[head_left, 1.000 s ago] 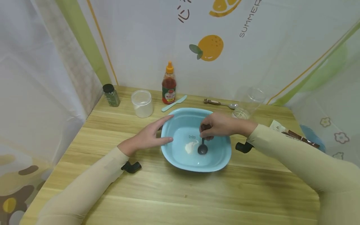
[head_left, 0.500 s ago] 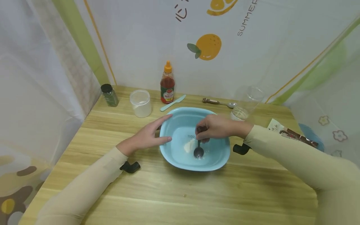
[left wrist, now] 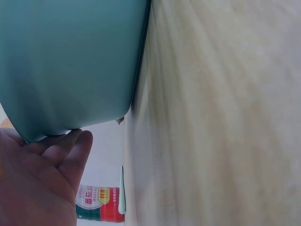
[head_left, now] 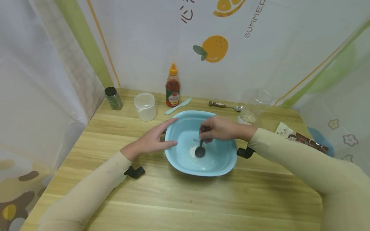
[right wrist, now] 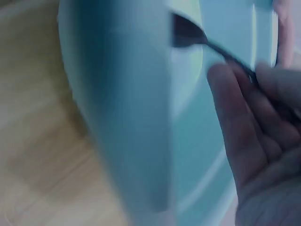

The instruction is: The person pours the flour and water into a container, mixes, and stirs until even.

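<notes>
A light blue basin (head_left: 225, 162) stands on the wooden table, with a patch of white powder (head_left: 192, 152) and some wetness on its bottom. My left hand (head_left: 153, 138) grips the basin's left rim, thumb and index finger over the edge; in the left wrist view the other fingers (left wrist: 75, 155) lie under the rim, against the outer wall. My right hand (head_left: 221, 128) pinches the handle of a dark spoon (head_left: 200, 151) inside the basin. The spoon's bowl is low over the powder's right side; the right wrist view shows thumb and fingers round its handle.
Behind the basin stand a green spice jar (head_left: 113, 98), a clear tub of white powder (head_left: 145, 107) and a red sauce bottle (head_left: 172, 88). A pale green knife (head_left: 178, 106), a metal spoon (head_left: 225, 106), a clear cup (head_left: 254, 107) and a brown packet (head_left: 306, 141) lie or stand nearby.
My right hand has moved the dark spoon leftward through the basin, onto the white powder's edge. The left hand keeps its hold on the rim.
</notes>
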The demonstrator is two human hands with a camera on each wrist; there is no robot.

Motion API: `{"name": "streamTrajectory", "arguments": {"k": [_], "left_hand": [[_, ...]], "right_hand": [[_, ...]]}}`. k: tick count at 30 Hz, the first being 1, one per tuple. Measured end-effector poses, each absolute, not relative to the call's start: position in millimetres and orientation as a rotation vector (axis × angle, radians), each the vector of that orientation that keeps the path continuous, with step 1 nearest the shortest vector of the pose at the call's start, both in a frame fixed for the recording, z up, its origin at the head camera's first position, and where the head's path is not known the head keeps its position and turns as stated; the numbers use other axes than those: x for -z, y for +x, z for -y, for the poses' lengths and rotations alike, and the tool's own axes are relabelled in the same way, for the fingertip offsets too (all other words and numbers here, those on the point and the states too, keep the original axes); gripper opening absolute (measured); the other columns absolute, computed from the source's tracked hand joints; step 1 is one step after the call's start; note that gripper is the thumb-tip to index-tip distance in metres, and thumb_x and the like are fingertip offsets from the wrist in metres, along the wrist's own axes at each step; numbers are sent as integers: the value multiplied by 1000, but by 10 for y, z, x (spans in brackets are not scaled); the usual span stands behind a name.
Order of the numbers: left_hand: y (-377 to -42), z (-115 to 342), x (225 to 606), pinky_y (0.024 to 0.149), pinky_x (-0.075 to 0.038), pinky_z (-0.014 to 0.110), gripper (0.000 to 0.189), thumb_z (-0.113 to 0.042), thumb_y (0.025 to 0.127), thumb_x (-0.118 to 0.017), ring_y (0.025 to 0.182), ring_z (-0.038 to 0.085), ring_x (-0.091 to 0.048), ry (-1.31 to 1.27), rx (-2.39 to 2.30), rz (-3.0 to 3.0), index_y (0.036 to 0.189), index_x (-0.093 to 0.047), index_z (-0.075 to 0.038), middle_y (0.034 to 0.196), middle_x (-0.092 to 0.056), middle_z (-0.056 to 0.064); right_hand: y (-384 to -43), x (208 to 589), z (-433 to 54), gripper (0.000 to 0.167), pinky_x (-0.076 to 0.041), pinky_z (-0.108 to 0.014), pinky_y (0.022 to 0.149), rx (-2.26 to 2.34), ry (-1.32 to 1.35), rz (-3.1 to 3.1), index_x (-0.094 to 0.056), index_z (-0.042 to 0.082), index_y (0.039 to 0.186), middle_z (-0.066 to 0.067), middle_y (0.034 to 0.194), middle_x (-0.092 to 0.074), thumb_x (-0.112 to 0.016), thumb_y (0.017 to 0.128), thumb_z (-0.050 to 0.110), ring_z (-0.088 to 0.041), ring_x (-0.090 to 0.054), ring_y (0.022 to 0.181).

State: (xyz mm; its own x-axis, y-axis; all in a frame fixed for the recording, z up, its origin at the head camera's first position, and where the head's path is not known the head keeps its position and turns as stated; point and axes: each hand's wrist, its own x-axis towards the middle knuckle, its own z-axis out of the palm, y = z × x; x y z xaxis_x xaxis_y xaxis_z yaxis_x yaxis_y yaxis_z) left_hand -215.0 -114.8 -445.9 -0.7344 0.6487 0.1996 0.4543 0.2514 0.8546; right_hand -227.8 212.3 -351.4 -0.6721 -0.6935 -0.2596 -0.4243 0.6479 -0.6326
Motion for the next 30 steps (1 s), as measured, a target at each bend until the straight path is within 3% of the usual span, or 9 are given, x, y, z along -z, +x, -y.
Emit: {"name": "streamTrajectory", "arguments": {"k": [5, 14, 21, 27, 30], "left_hand": [[-2145, 1133, 4445, 111, -58, 51, 93, -22, 100, -81, 141, 35, -62, 1038, -1478, -2318, 176, -28, -7, 168, -49, 17], [-2135, 1145, 4470, 113, -56, 52, 93, -24, 100, -80, 144, 35, -59, 1038, -1465, -2341, 176, -28, -8, 171, -45, 16], [-2144, 1159, 4455, 113, -56, 52, 93, -23, 100, -80, 144, 36, -59, 1034, -1462, -2344, 176, -28, -9, 171, -46, 16], [-2151, 1163, 4461, 112, -57, 52, 92, -22, 101, -80, 143, 36, -60, 1054, -1468, -2342, 176, -29, -7, 170, -47, 17], [-2148, 1162, 4454, 111, -58, 52, 92, -22, 100, -80, 142, 36, -61, 1057, -1467, -2342, 176, -29, -7, 169, -48, 17]], "right_hand": [[-2280, 3491, -2200, 11, -61, -33, 69, 735, -762, -2507, -77, 8, 98, 1, 80, -77, -76, 107, 13, -15, -75, 76], [-2282, 3520, -2079, 12, -62, -34, 74, 765, -883, -2426, -78, 8, 101, 2, 84, -78, -74, 109, 16, -14, -76, 79], [-2260, 3478, -2069, 9, -68, -48, 79, 749, -855, -2346, -77, 8, 101, 1, 86, -80, -76, 107, 14, -19, -80, 82], [-2310, 3457, -2069, 10, -64, -35, 73, 743, -825, -2479, -77, 6, 101, -1, 85, -79, -75, 108, 12, -17, -78, 80], [-2296, 3429, -2106, 10, -65, -36, 72, 675, -795, -2461, -77, 8, 100, 2, 83, -78, -76, 108, 13, -15, -77, 78]]}}
